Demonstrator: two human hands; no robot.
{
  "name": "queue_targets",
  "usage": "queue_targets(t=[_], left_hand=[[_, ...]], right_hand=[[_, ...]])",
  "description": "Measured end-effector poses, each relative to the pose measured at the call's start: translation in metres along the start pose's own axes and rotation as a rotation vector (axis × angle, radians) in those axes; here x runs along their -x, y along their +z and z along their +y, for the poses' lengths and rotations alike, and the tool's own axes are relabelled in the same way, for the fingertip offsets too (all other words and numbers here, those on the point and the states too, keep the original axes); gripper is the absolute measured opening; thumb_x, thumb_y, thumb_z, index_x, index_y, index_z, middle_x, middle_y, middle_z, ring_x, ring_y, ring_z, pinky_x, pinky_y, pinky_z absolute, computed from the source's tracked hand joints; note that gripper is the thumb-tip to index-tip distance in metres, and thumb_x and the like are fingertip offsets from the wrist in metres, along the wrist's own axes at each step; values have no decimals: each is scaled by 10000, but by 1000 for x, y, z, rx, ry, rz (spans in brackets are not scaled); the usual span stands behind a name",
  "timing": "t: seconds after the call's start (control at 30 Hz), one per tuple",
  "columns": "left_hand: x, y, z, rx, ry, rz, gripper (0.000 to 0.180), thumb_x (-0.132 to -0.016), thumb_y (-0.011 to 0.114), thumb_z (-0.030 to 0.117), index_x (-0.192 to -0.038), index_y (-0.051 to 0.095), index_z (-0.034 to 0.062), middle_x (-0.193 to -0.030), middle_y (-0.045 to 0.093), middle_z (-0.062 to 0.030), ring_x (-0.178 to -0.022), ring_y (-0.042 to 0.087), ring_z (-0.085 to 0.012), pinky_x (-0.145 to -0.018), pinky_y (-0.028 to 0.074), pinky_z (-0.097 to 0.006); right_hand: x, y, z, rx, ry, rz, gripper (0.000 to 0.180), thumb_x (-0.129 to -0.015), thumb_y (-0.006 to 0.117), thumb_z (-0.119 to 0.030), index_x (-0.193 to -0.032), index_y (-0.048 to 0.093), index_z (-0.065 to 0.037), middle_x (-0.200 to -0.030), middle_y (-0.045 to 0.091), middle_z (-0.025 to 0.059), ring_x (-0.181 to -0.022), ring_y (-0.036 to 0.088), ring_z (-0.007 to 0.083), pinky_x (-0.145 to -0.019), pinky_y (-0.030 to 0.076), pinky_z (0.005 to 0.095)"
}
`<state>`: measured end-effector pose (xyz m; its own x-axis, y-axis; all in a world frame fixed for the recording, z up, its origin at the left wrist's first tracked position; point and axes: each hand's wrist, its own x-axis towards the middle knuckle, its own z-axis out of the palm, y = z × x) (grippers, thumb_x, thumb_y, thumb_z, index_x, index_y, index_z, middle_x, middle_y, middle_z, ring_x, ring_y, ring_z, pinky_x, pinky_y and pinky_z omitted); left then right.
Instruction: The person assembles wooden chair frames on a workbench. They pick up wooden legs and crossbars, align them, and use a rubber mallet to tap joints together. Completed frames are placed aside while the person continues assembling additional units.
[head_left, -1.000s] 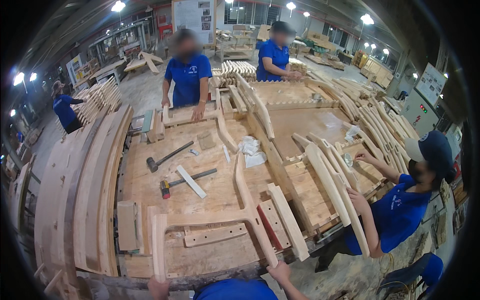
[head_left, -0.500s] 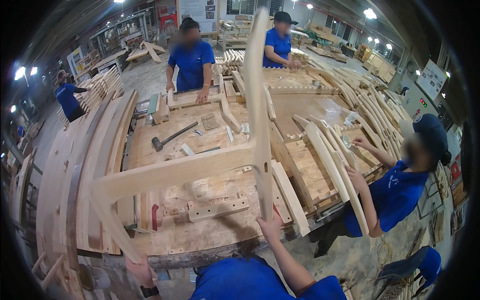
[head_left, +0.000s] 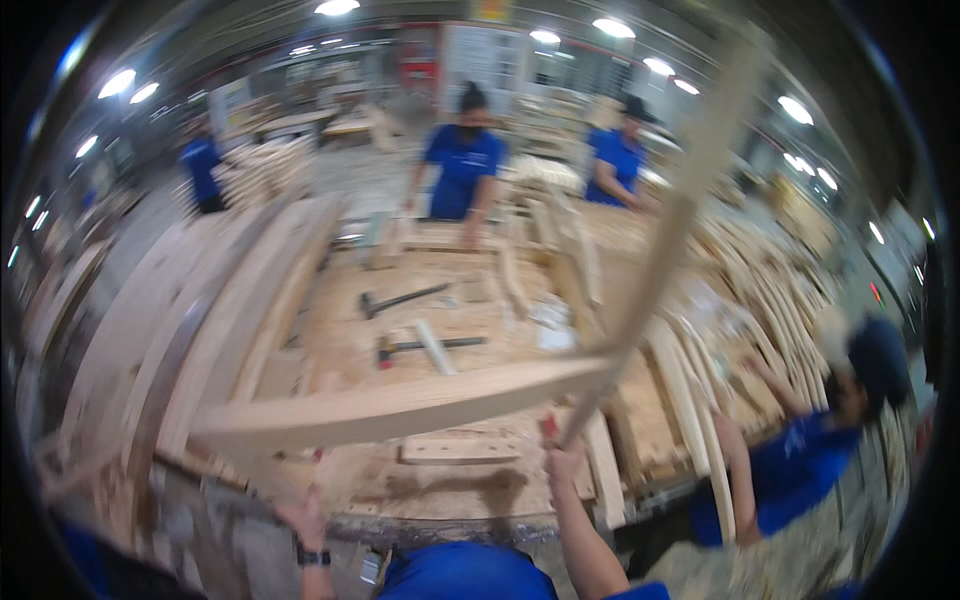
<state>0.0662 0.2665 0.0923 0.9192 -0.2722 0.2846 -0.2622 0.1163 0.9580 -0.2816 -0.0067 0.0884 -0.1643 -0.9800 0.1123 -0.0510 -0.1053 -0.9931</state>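
Worktop (head_left: 470, 490) of pale, scuffed board fills the middle of the frame, with stacks of long curved wooden blanks (head_left: 190, 320) banked along its left side and more bent pieces (head_left: 760, 310) fanned over the right. Above it, lifted clear of the surface, is a large joined wooden frame piece (head_left: 400, 408): one broad curved rail runs from the lower left to the centre right, and a thinner upright (head_left: 690, 190) rises from that joint toward the upper right of the frame. The person's left hand (head_left: 300, 518), at the lower left with a dark watch on the wrist, is closed around the lower end of the rail; the right hand (head_left: 562, 465), lower centre, is wrapped on the foot of the thin upright. Motion blur softens both, so the exact finger placement is hard to make out. Three other people in blue shirts stand at the far edge in the upper part of the frame, and a fourth in a dark cap (head_left: 880, 358) leans in at the right. Two hammers (head_left: 400, 300) lie on the worktop at centre, with a short wooden stick (head_left: 433, 346) across the nearer one.
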Motion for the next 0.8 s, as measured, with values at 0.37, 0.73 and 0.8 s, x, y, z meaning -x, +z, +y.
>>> queue_targets(t=[0.37, 0.73, 0.8], left_hand=[[-55, 52, 24, -23, 242, -89, 335, -737, 772, 39, -1035, 627, -16, -980, 707, -106, -876, 675, -159, -736, 536, -314], [-132, 99, 49, 140, 292, -199, 222, -852, 706, 20, -985, 546, 97, -1023, 600, -60, -972, 593, -176, -880, 475, -302], [-137, 104, 56, 104, 360, -184, 235, -848, 707, 10, -985, 539, 100, -1026, 598, -61, -987, 592, -176, -889, 473, -301]], right_hand=[[-43, 49, -41, -446, -35, -6, 265, -733, 634, 88, -865, 473, -76, -851, 492, 32, -740, 559, 183, -712, 550, 361], [-143, 93, -70, -330, -496, -129, 188, -859, 647, 9, -904, 487, -78, -922, 522, 53, -935, 520, 180, -946, 431, 358], [-137, 102, -78, -322, -477, -79, 188, -854, 648, 20, -894, 485, -64, -935, 532, 57, -938, 529, 182, -951, 431, 353]])
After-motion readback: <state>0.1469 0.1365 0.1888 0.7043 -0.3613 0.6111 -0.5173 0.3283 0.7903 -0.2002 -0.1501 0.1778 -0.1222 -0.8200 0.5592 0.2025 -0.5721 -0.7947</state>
